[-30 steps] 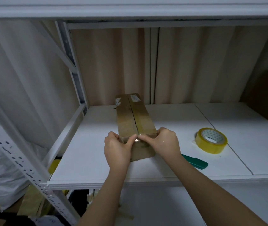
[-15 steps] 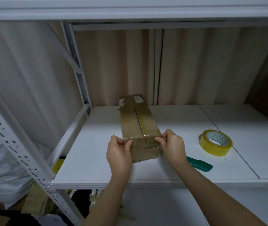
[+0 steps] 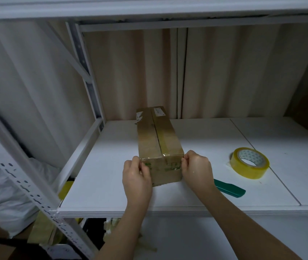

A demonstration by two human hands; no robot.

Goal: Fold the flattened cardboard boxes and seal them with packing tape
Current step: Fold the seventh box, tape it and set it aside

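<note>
White shelving fills the view, with a pale curtain (image 3: 224, 72) hanging behind it and a white shelf board (image 3: 102, 166) as the working surface. On that board lies a long cardboard box (image 3: 158, 141), running away from the person, its top flaps meeting in a seam down the middle and clear tape glinting over its near end. The left hand (image 3: 136, 175) grips the near left corner of the box, thumb curled onto the end face, while the right hand (image 3: 196, 169) pinches the near right corner with curled fingers; the two hands sit apart, with the box end between them. Out past the right hand, a roll of yellow packing tape (image 3: 249, 163) lies flat on the board, well apart from the box. Just behind the right wrist lies a green tool (image 3: 232, 190); what kind it is I cannot tell.
</note>
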